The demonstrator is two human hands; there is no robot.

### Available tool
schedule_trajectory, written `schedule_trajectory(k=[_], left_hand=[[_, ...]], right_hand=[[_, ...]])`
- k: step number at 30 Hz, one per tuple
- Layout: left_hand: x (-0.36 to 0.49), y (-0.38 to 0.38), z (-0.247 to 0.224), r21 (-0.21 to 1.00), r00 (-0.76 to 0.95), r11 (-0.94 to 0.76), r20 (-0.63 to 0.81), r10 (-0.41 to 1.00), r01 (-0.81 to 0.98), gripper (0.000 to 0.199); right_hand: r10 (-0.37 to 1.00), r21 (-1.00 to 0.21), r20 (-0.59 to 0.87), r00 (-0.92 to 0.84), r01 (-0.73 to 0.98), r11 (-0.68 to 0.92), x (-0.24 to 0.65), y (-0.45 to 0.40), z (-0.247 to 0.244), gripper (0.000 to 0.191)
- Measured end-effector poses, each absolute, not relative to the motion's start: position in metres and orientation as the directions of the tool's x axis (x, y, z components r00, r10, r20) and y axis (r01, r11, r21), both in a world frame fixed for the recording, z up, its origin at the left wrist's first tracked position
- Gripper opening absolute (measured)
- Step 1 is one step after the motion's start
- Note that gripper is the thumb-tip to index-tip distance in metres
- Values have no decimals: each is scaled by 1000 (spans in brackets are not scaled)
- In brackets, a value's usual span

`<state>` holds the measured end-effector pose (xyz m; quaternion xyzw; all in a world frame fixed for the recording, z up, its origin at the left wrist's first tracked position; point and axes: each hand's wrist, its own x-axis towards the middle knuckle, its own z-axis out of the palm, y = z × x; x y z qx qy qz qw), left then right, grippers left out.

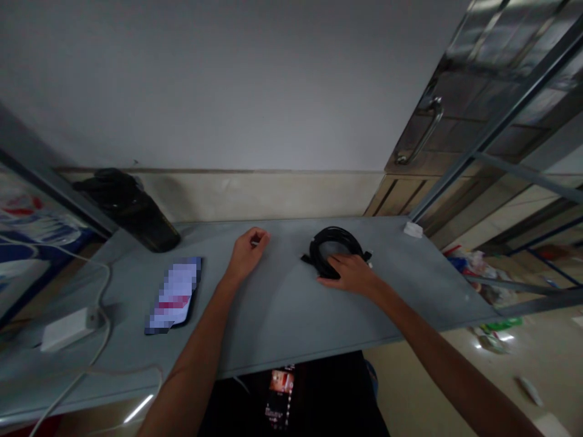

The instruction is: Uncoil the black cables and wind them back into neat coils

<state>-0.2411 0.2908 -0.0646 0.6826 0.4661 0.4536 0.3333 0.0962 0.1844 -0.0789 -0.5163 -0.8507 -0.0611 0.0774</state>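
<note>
A coiled black cable (334,233) with plugs at its ends lies on the grey tabletop (282,321), right of the middle. My right hand (350,273) is closed on the near side of the coil, and its fingers cover part of the loops. To the left, my left hand (247,250) rests on the table near its back edge. Its fingers are curled together, and a small dark spot shows between them; what they hold, if anything, I cannot make out. A lit phone (175,294) lies left of my left forearm.
A black bottle (132,212) leans at the back left. A white adapter (70,329) with a pale cord (104,337) sits at the left. A small white block (413,229) is by the metal post at the back right. Another lit phone (280,394) is on my lap.
</note>
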Motion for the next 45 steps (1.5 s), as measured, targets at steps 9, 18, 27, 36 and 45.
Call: schedule_trajectory(k=[9,18,27,36,45], left_hand=[[-240,293,-78,815,190,-381,331,924,436,31],[-237,293,-80,675,194,-462,436,879,575,23],[-234,293,-84,668,221,-475,432,874,573,26],[-233,294,-91,676,265,-474,395,879,564,29],[-233,296,-96,678,313,-479,363,878,558,31]], right_hand=[[860,114,439,-262,965,236,205,195,-97,74],[818,-106,571,-75,981,164,210,190,-117,76],[841,-184,539,-46,968,171,209,188,-112,67],[846,-198,529,-63,961,196,211,187,-112,66],[852,-207,522,-50,961,183,214,188,-116,65]])
